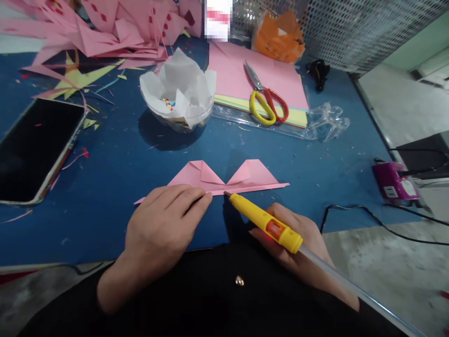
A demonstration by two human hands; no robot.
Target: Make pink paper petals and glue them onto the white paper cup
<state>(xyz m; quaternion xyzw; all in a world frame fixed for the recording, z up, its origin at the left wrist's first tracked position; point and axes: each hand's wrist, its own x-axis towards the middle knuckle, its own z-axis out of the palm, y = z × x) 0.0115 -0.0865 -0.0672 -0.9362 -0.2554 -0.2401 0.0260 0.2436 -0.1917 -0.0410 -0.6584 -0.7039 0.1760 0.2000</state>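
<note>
A folded pink paper (257,175) lies on the blue table, with two peaks and a notch between them along its back and a narrow folded strip at its front. My left hand (164,220) holds down its left half, fingers close together and thumb at the front strip; the fingertips are partly hidden. In my right hand (301,238) is a yellow hot glue gun (259,217), with a long clear glue stick (354,292) running out of its rear. The nozzle meets the front strip near the middle of the paper. A red glow shows by my right fingers.
Behind the paper stands a bowl (178,93) lined with white paper. Scissors (268,100) lie on stacked coloured paper (228,70). A phone (42,145) is at left, pink cuttings (115,32) behind it. An orange bag (278,37), a purple box (396,180) and a black cord (365,210) are at right.
</note>
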